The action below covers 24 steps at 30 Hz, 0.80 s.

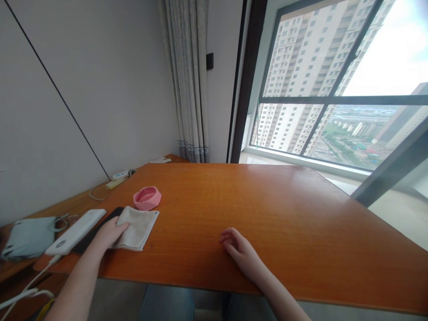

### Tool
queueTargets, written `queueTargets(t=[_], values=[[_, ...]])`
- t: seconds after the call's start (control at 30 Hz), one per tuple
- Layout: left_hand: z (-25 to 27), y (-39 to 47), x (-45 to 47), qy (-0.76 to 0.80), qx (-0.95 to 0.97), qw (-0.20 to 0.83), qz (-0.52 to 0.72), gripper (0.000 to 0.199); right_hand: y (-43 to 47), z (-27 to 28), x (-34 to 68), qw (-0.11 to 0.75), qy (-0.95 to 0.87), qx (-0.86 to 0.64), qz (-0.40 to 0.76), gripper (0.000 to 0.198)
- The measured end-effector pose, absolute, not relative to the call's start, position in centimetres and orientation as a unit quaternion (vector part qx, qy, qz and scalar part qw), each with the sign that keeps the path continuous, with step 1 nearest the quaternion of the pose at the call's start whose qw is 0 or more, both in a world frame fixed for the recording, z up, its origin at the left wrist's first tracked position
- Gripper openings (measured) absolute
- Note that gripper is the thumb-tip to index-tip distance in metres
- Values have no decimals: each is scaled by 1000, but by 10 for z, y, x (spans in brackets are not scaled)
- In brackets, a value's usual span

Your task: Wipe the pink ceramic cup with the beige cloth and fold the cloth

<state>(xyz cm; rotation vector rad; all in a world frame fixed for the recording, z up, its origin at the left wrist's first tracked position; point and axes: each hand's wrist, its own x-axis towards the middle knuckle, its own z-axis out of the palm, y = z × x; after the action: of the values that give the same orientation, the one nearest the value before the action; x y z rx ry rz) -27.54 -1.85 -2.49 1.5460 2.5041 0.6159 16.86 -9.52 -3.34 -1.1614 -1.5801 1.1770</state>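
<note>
While our left hand [109, 232] pinches the left edge of the folded cloth [138, 228], which lies on the table [207, 191] just beside the pink dish [147, 201], our right hand [240, 252], farther right, is loosely curled, half open.

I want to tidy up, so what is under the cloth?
Left of the cloth, a dark flat thing shows; whether it reaches beneath cannot be seen, the cloth covers that.
</note>
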Motion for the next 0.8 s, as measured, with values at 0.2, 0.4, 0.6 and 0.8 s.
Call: queueTargets(t=[0.2, 0.4, 0.6, 0.8], values=[[-20, -21, -276, 838, 531, 96, 83, 32, -96, -29, 168, 404, -641, -473, 450, 15], [-19, -39, -249, 800, 591, -54, 87, 53, -96, -30, 167, 396, -649, -474, 444, 16], [-11, -49, -214, 785, 574, -184, 143, 43, -97, -22, 170, 375, -663, -469, 447, 16], [7, -38, -116, 570, 774, 33, 274, 30, -64, 5, 177, 353, -698, -474, 403, 17]])
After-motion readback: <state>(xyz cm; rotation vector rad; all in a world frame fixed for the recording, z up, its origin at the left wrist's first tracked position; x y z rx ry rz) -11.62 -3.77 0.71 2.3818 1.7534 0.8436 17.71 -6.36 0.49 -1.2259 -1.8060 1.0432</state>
